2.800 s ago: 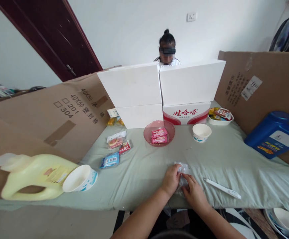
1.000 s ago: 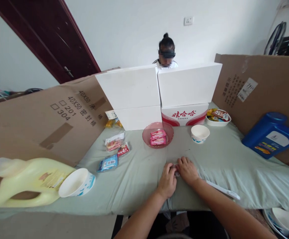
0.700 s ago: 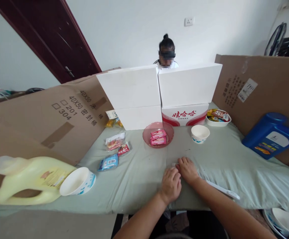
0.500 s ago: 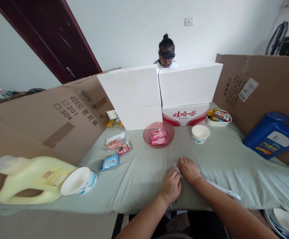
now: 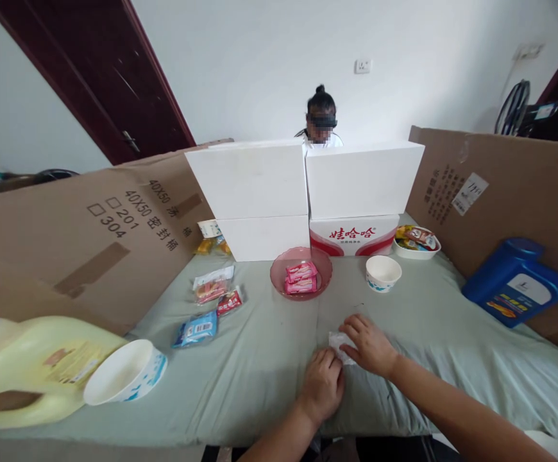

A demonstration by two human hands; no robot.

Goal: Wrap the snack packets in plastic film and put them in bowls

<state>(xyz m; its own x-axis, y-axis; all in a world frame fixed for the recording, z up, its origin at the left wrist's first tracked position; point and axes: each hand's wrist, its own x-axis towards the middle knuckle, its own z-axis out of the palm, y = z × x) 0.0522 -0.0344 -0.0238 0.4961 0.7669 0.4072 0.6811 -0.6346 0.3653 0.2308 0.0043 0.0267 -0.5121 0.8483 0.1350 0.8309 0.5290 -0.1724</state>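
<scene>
A small, thin whitish crumpled sheet [image 5: 337,340] lies on the green cloth in front of me; whether it is paper or plastic I cannot tell. My left hand [image 5: 324,385] has its fingers curled and pressed on the near left edge of this sheet. Over its right side rests my right hand [image 5: 368,345], fingers stretched forward and the thumb apart. Just beyond both hands is a pink translucent bowl [image 5: 324,290] with several pink-wrapped packets [image 5: 301,277] in it. A white paper bowl [image 5: 383,274] stands upright to the right of it.
At left lie a blue packet [image 5: 196,329], a red packet [image 5: 229,301] and a clear packet [image 5: 213,284]. A tilted paper bowl [image 5: 124,373] leans by a yellow jug [image 5: 72,359]. A blue bottle [image 5: 514,282] leans at right. White boxes [image 5: 254,179] stand before a person [image 5: 322,112].
The view has tilted up slightly. My right hand has loosened and spread its fingers, and the whitish sheet looks flatter and shows more between my hands. My left hand stays closed beside it.
</scene>
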